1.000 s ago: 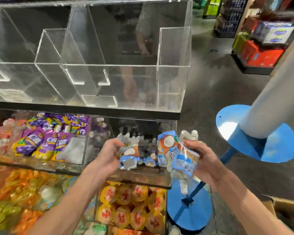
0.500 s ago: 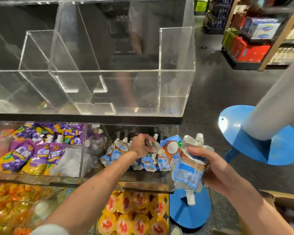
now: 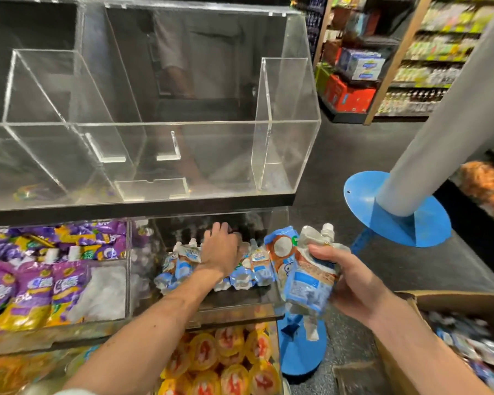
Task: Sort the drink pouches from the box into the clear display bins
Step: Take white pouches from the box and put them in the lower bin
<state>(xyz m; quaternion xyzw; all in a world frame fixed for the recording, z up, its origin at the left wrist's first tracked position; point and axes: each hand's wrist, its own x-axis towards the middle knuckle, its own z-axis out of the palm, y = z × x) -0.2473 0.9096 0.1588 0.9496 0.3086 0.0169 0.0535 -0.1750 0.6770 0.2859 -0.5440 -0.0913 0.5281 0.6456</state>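
Blue-and-white drink pouches (image 3: 180,263) with a coconut picture stand in a row in the right compartment of the middle clear bin (image 3: 211,305). My left hand (image 3: 220,249) reaches into that compartment and rests palm down on the row, fingers bent over the pouch tops. Just right of the bin, my right hand (image 3: 351,283) grips a bunch of the same pouches (image 3: 305,277), spouts pointing up and down. The cardboard box (image 3: 451,302) sits at the lower right with more pouches (image 3: 474,343) inside.
An upper clear bin (image 3: 183,129) holds almost nothing. Purple pouches (image 3: 40,286) fill the compartment to the left. Yellow jelly cups (image 3: 220,360) lie in the bin below. A grey pole on a blue base (image 3: 397,212) stands to the right, with store shelves (image 3: 354,81) behind.
My left hand has carried a pouch into the bin and now lies on the row. My right hand has stayed beside the bin with its bunch.
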